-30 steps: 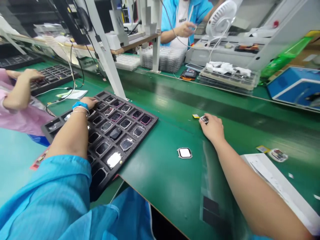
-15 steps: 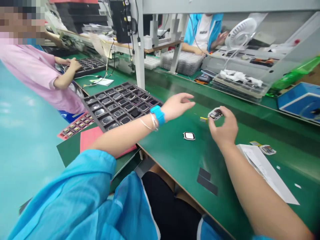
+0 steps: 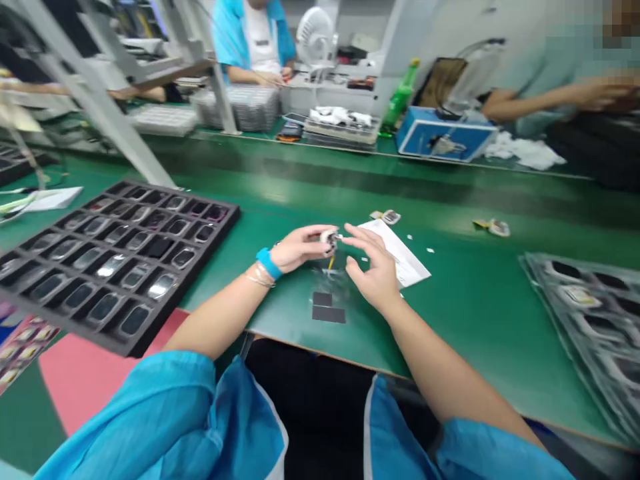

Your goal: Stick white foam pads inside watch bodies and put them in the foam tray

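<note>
My left hand is closed around the edges of a small, round-cornered watch module. Its inner side shows blurred dark and white parts, and a thin yellow flex strip hangs below it. On the other side of the module is my right hand, fingers spread and thumb apart. Its fingertips are close to the module; whether they touch it I cannot tell. Beneath both hands, two dark rectangular strips lie on the green table. A white paper sheet lies partly behind my right hand.
To the left stands a black compartment tray of watch parts on pink sheets. Clear stacked trays are at the right. More modules lie farther back. Co-workers sit across the bench near a fan and blue box.
The view has swung right. The module has passed from my right hand to my left, and my right fingers have opened. Both hands are now close together; the watch face on the table no longer shows.
</note>
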The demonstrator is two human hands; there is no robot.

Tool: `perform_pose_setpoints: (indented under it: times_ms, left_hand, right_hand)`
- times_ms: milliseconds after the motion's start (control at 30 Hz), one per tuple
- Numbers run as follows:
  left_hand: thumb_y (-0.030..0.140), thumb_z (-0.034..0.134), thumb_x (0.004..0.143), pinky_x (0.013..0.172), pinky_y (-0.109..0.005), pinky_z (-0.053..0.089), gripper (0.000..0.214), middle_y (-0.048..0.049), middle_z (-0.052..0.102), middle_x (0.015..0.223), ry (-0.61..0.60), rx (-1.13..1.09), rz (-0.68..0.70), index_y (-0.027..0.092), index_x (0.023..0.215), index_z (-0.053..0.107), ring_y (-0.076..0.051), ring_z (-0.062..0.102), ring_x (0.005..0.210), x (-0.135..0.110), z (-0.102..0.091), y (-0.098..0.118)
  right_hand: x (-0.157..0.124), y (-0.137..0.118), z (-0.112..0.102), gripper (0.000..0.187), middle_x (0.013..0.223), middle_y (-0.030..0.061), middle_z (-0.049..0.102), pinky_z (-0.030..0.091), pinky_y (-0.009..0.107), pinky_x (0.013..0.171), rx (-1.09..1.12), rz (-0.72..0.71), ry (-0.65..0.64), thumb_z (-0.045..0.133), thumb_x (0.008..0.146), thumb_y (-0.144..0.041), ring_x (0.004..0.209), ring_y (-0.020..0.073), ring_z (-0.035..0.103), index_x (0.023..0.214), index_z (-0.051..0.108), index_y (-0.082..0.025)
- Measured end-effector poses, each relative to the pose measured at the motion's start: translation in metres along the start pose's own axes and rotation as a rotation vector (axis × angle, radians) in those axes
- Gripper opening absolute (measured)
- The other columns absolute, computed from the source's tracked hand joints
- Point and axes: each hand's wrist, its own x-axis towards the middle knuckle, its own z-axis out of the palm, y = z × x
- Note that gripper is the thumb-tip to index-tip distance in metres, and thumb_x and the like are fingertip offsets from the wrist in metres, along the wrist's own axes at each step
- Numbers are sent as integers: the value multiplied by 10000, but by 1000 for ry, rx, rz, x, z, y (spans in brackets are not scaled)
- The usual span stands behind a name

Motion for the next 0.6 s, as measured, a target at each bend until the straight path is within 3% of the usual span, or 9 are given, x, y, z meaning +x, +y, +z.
perform_pose_setpoints:
  times_ms: [100,200,367,600]
  left_hand:
    - [207,941,515,783,-255,559,557,-21,699,1005,66,2,85,216,1021,706,-129,666,856,-3,-2,-1]
    - [212,941,513,740,-243,557,548,-20,697,967,69,94,156,213,998,686,-132,660,826,-7,4,-3]
    - [237,955,494,814,-279,553,552,-23,689,922,63,300,330,200,959,658,-148,654,844,-9,10,-9]
    - [306,962,492,763,-277,565,570,-27,679,942,112,383,415,199,950,640,-162,657,864,-10,13,-16]
  right_hand:
    - [1,-4,2,102,1057,56,749,508,461,985,70,65,49,605,880,-259,1029,229,671,931,693,-247]
    - [-4,-8,6,97,959,50,750,520,424,930,74,100,56,631,898,-313,943,214,680,899,697,-241]
    - [-9,-10,6,107,925,31,742,436,458,1049,-62,58,46,633,908,-325,925,205,670,894,713,-255]
    - [-10,-11,5,175,889,-1,736,251,517,1198,-218,-13,54,574,930,-279,866,176,660,841,725,-276]
